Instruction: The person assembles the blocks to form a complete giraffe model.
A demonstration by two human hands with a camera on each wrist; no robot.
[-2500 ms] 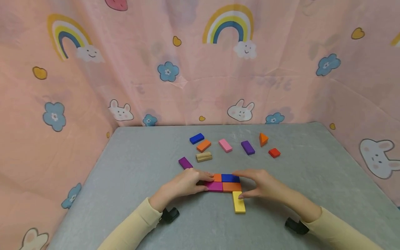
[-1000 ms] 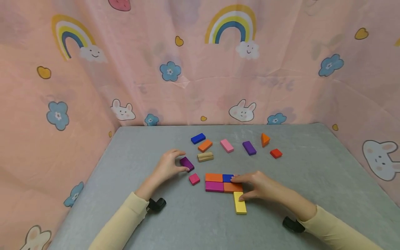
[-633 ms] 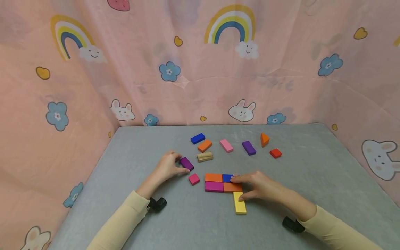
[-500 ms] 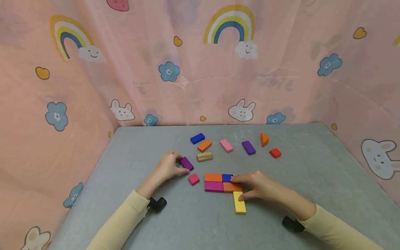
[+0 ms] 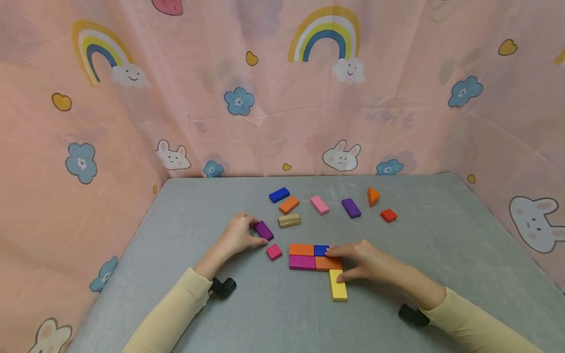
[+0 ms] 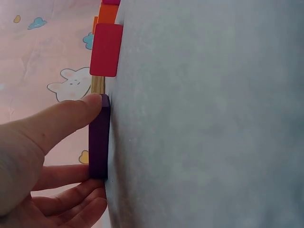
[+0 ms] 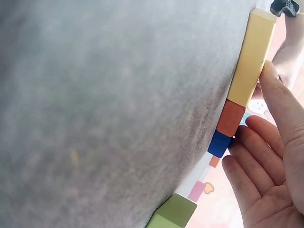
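Note:
In the head view my left hand (image 5: 236, 235) pinches a dark purple block (image 5: 264, 230) by its ends, thumb on the near end and fingers at the far one. The left wrist view shows this purple block (image 6: 99, 137) on edge against the grey surface. My right hand (image 5: 371, 262) lies over the block group, fingertips on the blue block (image 5: 320, 250) and thumb on the yellow block (image 5: 338, 289). Its fingers are relaxed. Flush with the blue one are two orange blocks (image 5: 301, 250) (image 5: 328, 264) and a magenta block (image 5: 302, 263). The yellow one stands out toward me.
A pinkish-red square block (image 5: 273, 252) lies between purple block and group. Farther back are a wooden-coloured block (image 5: 289, 220), blue (image 5: 279, 195), orange (image 5: 289, 205), pink (image 5: 319, 205), violet (image 5: 351, 208) blocks, an orange triangle (image 5: 372, 196) and a red block (image 5: 389, 215). A green block (image 7: 176, 211) shows only in the right wrist view.
My left hand has left the group's left end, moved back and left, and closed its fingers on the purple block. My right fingertips have shifted slightly left onto the blue block.

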